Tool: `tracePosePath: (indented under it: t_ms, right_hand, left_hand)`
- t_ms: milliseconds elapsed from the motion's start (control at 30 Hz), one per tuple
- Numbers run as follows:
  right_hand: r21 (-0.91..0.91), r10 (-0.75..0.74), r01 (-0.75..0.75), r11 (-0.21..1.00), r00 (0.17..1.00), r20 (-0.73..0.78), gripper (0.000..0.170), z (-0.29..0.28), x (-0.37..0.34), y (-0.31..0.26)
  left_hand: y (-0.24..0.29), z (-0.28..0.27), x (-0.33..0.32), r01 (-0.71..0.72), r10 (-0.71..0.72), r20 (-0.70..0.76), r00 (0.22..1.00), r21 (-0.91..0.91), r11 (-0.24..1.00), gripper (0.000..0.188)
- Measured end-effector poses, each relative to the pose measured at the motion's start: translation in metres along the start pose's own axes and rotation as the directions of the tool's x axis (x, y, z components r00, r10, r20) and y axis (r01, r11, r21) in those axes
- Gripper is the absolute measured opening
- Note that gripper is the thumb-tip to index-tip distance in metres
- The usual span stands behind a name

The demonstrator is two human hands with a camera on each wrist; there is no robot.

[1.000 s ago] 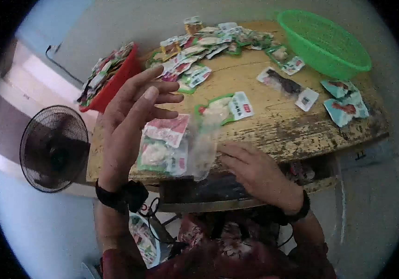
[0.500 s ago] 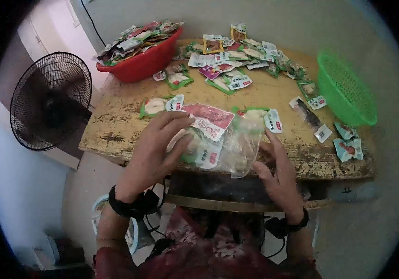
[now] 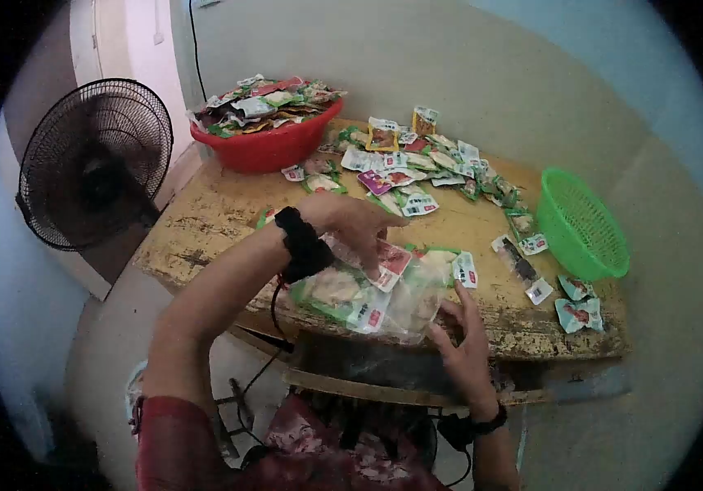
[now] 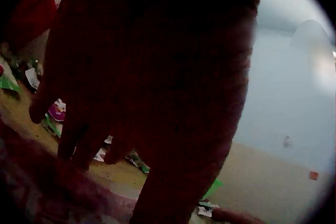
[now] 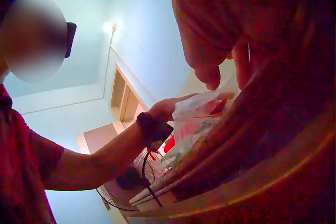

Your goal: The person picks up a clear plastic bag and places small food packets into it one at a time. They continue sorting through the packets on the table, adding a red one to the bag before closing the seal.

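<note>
The clear bag [image 3: 410, 309] lies by the worktop's [image 3: 204, 217] front edge, likely for easy reach; whether the right grip [image 3: 467, 352] pinches it is unclear; the left grip [image 3: 351, 222], fingers extended, is over the red packet [image 3: 392, 263]

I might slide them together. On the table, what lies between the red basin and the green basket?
A loose heap of packets lies on the table between the red basin and the green basket; the head view shows this.
</note>
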State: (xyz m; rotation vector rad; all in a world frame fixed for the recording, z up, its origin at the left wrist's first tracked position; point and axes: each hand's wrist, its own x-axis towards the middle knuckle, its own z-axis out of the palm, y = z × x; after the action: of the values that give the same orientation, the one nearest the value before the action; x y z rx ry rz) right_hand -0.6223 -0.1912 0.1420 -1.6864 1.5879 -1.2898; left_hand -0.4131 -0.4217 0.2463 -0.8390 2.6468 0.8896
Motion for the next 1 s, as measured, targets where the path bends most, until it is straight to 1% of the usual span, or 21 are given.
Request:
tracePosePath:
  t_ms: [33, 67, 100, 167, 200, 267, 367, 400, 500, 533, 600, 633, 667, 700, 767, 800, 867, 900, 933, 967, 1000]
  right_hand:
    - [0.022, 0.019, -0.019, 1.000, 1.000, -0.010, 0.069, 0.000, 0.000, 0.000]
    - [0.048, 0.040, -0.039, 0.998, 0.999, -0.015, 0.066, 0.002, -0.001, 0.000]
    - [0.075, 0.062, -0.061, 0.995, 0.998, -0.018, 0.063, 0.005, -0.001, -0.001]
    - [0.202, 0.125, -0.119, 0.972, 0.992, -0.020, 0.060, 0.006, -0.002, -0.009]
    - [0.261, 0.158, -0.147, 0.954, 0.987, -0.021, 0.058, 0.006, -0.004, -0.011]
    - [0.292, 0.116, -0.095, 0.952, 0.992, -0.055, 0.060, 0.004, -0.006, -0.012]
    - [0.279, 0.051, -0.022, 0.960, 0.994, -0.098, 0.063, 0.002, -0.007, -0.012]
    - [0.265, 0.028, 0.002, 0.964, 0.993, -0.111, 0.065, 0.002, -0.006, -0.013]
    - [0.249, 0.109, -0.090, 0.964, 0.992, -0.064, 0.073, 0.001, 0.000, -0.027]
    - [0.238, 0.085, -0.074, 0.968, 0.996, -0.036, 0.077, 0.002, 0.001, -0.027]
    - [0.223, 0.030, -0.037, 0.974, 0.999, 0.033, 0.085, 0.010, 0.008, -0.025]
    - [0.229, 0.032, -0.040, 0.972, 0.999, 0.039, 0.088, 0.016, 0.011, -0.025]
    - [0.238, 0.030, -0.040, 0.970, 0.998, 0.047, 0.091, 0.024, 0.014, -0.026]
    - [0.249, 0.024, -0.036, 0.968, 0.998, 0.054, 0.094, 0.033, 0.020, -0.029]
    - [0.337, 0.008, -0.029, 0.941, 0.998, 0.063, 0.096, 0.044, 0.033, -0.047]
    - [0.374, 0.008, -0.032, 0.927, 0.998, 0.064, 0.098, 0.048, 0.039, -0.055]
    - [0.377, -0.040, 0.036, 0.926, 0.999, 0.001, 0.097, 0.051, 0.055, -0.059]
    - [0.377, -0.059, 0.068, 0.924, 0.998, -0.033, 0.097, 0.054, 0.063, -0.062]
    - [0.455, -0.053, 0.073, 0.887, 0.997, -0.056, 0.091, 0.054, 0.067, -0.081]
    - [0.417, -0.048, 0.039, 0.908, 0.999, 0.010, 0.087, 0.055, 0.076, -0.077]
    - [0.374, -0.032, 0.001, 0.927, 0.997, 0.076, 0.083, 0.052, 0.085, -0.065]
  left_hand:
    - [0.000, -0.001, -0.001, 0.021, -0.021, 0.019, 1.000, -0.031, 0.999, 0.127]
    - [0.003, 0.000, 0.000, 0.029, -0.027, -0.018, 0.999, 0.113, 0.993, 0.124]
    - [0.000, 0.001, 0.000, 0.028, -0.025, -0.033, 0.999, 0.116, 0.993, 0.115]
    - [-0.006, 0.005, 0.002, 0.024, -0.018, -0.055, 0.998, 0.118, 0.993, 0.097]
    - [-0.006, 0.003, 0.000, 0.056, -0.052, -0.039, 0.998, 0.113, 0.992, 0.086]
    - [-0.004, -0.003, -0.005, 0.117, -0.117, -0.002, 0.993, 0.106, 0.988, 0.066]
    - [-0.019, -0.003, -0.026, 0.000, -0.011, -0.144, 0.990, -0.078, 0.997, 0.055]
    - [-0.017, 0.001, -0.035, 0.032, -0.032, -0.271, 0.962, -0.003, 0.999, 0.053]
    - [-0.021, 0.013, -0.059, -0.087, 0.038, -0.481, 0.876, -0.080, 0.993, 0.050]
    - [-0.019, 0.014, -0.066, -0.133, 0.043, -0.449, 0.892, -0.170, 0.976, 0.041]
    - [-0.004, 0.018, -0.085, -0.062, -0.123, -0.442, 0.889, -0.381, 0.923, 0.035]
    - [0.006, 0.021, -0.095, -0.031, -0.205, -0.432, 0.878, -0.479, 0.877, 0.032]
    - [0.014, 0.028, -0.102, -0.089, -0.177, -0.594, 0.785, -0.391, 0.916, 0.036]
    - [0.014, 0.037, -0.103, -0.212, -0.156, -0.661, 0.734, -0.442, 0.872, 0.035]
    - [0.006, 0.057, -0.098, -0.460, -0.132, -0.779, 0.613, -0.488, 0.742, 0.031]
    - [0.009, 0.064, -0.102, -0.472, -0.171, -0.785, 0.595, -0.513, 0.716, 0.030]
    - [0.016, 0.075, -0.107, -0.504, -0.242, -0.790, 0.563, -0.560, 0.657, 0.029]
    - [0.017, 0.082, -0.107, -0.578, -0.234, -0.821, 0.521, -0.541, 0.611, 0.027]
    - [0.016, 0.091, -0.105, -0.649, -0.228, -0.848, 0.478, -0.516, 0.559, 0.026]
    - [0.016, 0.097, -0.104, -0.715, -0.228, -0.871, 0.436, -0.489, 0.499, 0.025]
    - [0.015, 0.103, -0.103, -0.730, -0.259, -0.858, 0.444, -0.514, 0.451, 0.031]
